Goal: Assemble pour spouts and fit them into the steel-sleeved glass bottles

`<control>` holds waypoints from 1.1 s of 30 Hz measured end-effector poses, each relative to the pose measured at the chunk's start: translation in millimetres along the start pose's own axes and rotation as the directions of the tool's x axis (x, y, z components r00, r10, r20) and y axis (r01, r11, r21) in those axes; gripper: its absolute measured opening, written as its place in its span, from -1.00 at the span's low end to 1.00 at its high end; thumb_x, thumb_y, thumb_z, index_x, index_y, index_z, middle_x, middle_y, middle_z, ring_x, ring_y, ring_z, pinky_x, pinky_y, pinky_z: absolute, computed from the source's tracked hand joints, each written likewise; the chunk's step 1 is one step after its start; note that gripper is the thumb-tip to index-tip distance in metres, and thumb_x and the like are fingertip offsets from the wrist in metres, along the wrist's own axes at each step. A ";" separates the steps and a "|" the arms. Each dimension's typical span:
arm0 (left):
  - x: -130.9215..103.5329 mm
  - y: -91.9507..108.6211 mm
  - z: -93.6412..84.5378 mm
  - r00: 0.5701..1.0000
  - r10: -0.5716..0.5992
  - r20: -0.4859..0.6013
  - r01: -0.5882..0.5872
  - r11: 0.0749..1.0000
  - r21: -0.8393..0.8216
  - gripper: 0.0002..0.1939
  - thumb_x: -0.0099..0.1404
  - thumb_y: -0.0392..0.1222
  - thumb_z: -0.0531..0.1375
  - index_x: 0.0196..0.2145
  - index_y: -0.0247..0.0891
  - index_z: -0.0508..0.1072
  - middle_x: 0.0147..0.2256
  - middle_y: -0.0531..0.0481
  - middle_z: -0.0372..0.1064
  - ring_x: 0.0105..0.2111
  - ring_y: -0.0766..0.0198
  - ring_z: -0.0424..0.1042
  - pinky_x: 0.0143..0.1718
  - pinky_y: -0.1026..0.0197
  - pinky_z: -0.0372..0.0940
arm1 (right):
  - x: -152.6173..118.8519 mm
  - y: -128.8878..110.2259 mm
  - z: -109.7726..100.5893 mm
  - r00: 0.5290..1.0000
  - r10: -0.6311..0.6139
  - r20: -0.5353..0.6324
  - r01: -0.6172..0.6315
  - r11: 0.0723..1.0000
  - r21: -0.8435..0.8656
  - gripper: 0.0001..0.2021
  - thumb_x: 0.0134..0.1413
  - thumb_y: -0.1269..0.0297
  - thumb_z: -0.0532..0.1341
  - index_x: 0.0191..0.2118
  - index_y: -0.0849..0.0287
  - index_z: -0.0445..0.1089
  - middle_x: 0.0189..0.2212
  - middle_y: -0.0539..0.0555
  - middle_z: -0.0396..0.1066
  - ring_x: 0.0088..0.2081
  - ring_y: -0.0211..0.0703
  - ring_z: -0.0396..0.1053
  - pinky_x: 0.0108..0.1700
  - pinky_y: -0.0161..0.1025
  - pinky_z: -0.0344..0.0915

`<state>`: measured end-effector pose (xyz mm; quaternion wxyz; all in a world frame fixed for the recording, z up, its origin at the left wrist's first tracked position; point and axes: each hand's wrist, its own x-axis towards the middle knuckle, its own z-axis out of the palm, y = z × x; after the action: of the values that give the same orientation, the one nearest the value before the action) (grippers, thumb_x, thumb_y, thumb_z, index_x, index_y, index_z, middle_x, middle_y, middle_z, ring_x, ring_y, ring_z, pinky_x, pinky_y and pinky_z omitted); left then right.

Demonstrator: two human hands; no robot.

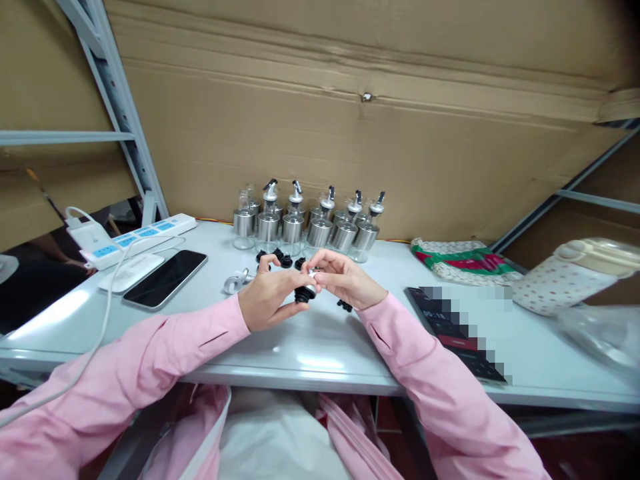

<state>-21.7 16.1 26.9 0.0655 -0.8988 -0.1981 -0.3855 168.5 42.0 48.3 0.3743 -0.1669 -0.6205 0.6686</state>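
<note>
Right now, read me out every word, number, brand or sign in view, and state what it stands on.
"00:18": on the lit screen of the right-hand smartphone; the last digit is soft. Its other text is too small or pixelated.
Power strip: markings on the blue panels too small to read.
Left-hand smartphone: dark screen, nothing legible.
Steel-sleeved glass bottles: nothing legible.

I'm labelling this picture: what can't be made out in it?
Head view:
Upper end of the black stopper: partly hidden by the left hand and right hand.
Back-row bottles: mostly hidden behind the front bottles.
Small black parts: too tiny to identify.
Phone at right: screen partly masked by pixel blocks.
</note>
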 end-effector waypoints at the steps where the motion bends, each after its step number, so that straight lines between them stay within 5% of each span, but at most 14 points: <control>1: -0.3 -0.2 -0.4 0.999 -0.038 0.014 0.038 0.999 -0.007 -0.71 0.35 -0.07 -0.10 -0.04 -0.22 0.16 -0.24 -0.01 0.45 -0.38 0.28 0.36 -0.10 0.08 -0.08 | 0.4 0.4 0.3 1.000 -0.001 -0.018 0.000 1.000 -0.013 -0.80 -0.14 0.35 0.33 -0.36 0.21 0.32 -0.38 -0.01 0.37 -0.49 -0.42 0.29 -0.40 -0.38 0.28; 6: 0.2 -1.0 -2.1 0.988 -0.151 0.025 0.152 0.983 -0.106 -0.57 0.31 -0.09 -0.22 0.06 -0.28 0.13 -0.17 -0.10 0.35 -0.31 0.20 0.26 -0.15 0.06 -0.01 | 3.6 5.5 1.2 0.991 -0.036 -0.125 0.014 0.985 -0.172 -0.78 -0.13 0.28 0.31 -0.32 0.18 0.30 -0.21 0.02 0.32 -0.33 -0.35 0.31 -0.27 -0.32 0.28; 14: 2.0 -6.8 0.5 0.947 -0.321 -0.021 0.310 0.929 -0.204 -0.71 0.29 -0.13 -0.07 -0.11 -0.28 0.27 -0.33 -0.03 0.24 -0.33 0.24 0.22 -0.23 0.13 0.12 | 6.5 7.3 4.1 0.972 -0.123 -0.198 0.024 0.899 -0.438 -0.78 -0.07 0.16 0.25 -0.40 0.20 0.26 -0.54 -0.08 0.23 -0.55 -0.41 0.17 -0.46 -0.35 0.19; 20: 1.4 -9.3 5.5 0.939 -0.344 -0.024 0.305 0.861 -0.406 -0.73 0.27 -0.18 -0.01 -0.09 -0.28 0.24 -0.28 -0.04 0.17 -0.29 0.27 0.27 -0.20 0.14 0.26 | 4.4 6.1 4.7 0.997 0.008 -0.083 -0.034 0.945 -0.325 -0.72 -0.04 0.13 0.21 -0.27 0.18 0.19 -0.57 -0.07 0.34 -0.59 -0.37 0.29 -0.55 -0.37 0.23; 24: 0.4 -10.3 9.4 0.930 -0.366 -0.025 0.300 0.798 -0.523 -0.74 0.28 -0.19 0.00 -0.08 -0.27 0.23 -0.26 -0.04 0.14 -0.29 0.30 0.30 -0.24 0.19 0.31 | 4.7 10.7 3.3 0.999 -0.018 -0.031 0.008 0.957 -0.291 -0.68 -0.07 0.20 0.25 -0.22 0.17 0.16 -0.52 -0.04 0.37 -0.54 -0.33 0.35 -0.55 -0.37 0.27; 33: 1.2 -10.4 8.0 0.927 -0.372 -0.036 0.328 0.856 -0.399 -0.68 0.24 -0.17 0.08 -0.05 -0.26 0.23 -0.25 -0.05 0.24 -0.27 0.27 0.29 -0.22 0.16 0.26 | 4.3 8.8 2.9 0.997 -0.061 -0.050 0.044 0.956 -0.291 -0.76 -0.06 0.36 0.19 -0.23 0.17 0.17 -0.53 -0.08 0.35 -0.52 -0.35 0.36 -0.46 -0.34 0.30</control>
<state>-19.7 28.2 21.8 -0.1730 -0.8197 -0.2746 -0.4719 161.1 43.4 41.5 0.3812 -0.2227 -0.7047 0.5554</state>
